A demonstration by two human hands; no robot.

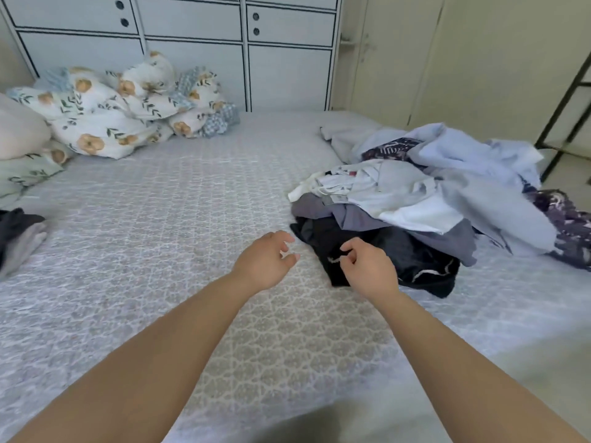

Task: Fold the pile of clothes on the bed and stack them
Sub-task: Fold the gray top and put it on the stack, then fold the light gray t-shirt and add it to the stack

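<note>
A loose pile of clothes (425, 193) lies on the right side of the bed (166, 199), with white, pale blue, grey and dark patterned pieces. A black garment (399, 254) sits at the pile's near edge. My right hand (367, 266) hovers over its near left corner with fingers loosely curled, holding nothing I can see. My left hand (265, 257) is just left of the garment above the bedspread, fingers relaxed and empty. At the left edge of the bed lies a small stack of folded dark and grey clothes (19, 235).
A crumpled floral quilt (128, 103) and pillows (19, 132) fill the far left corner. White cabinets (192, 43) stand behind the bed. A black metal frame (563, 100) stands at the far right beside the bed.
</note>
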